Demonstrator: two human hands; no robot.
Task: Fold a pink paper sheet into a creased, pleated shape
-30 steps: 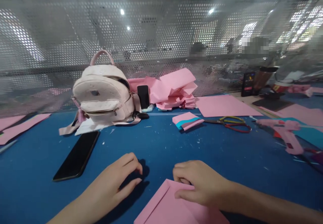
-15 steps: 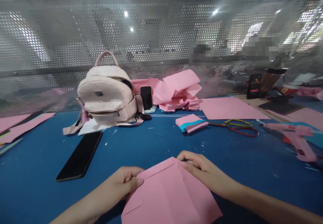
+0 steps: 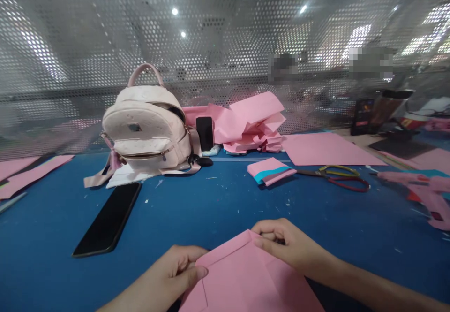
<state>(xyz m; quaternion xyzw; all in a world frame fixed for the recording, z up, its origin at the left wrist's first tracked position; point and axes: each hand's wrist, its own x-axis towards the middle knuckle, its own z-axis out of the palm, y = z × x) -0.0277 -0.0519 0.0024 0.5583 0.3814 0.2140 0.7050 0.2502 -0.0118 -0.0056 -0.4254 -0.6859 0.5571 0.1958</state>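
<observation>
A folded sheet of pink paper (image 3: 242, 279) is held between my two hands at the bottom of the view, with creases and narrow folded edges showing. My left hand (image 3: 177, 274) pinches its left upper edge, thumb on top and fingers behind. At the upper right corner, my right hand (image 3: 286, 246) is closed on the paper, its thumb pressed against the front face. The lower part of the sheet runs out of view. Beyond the hands lies a small folded pink paper piece (image 3: 270, 169) with a blue stripe.
On the blue table (image 3: 197, 209) lie a black phone (image 3: 108, 220), scissors (image 3: 337, 176) and a pink glue gun (image 3: 425, 190). A pale backpack (image 3: 144, 129), an upright phone (image 3: 205, 133), crumpled pink paper (image 3: 249, 124) and a flat pink sheet (image 3: 330, 148) stand along the perforated metal screen (image 3: 225, 44).
Both hands and the pink paper have moved slightly right and lower in view. The camera view has also shifted a little. Both hands keep their hold.
</observation>
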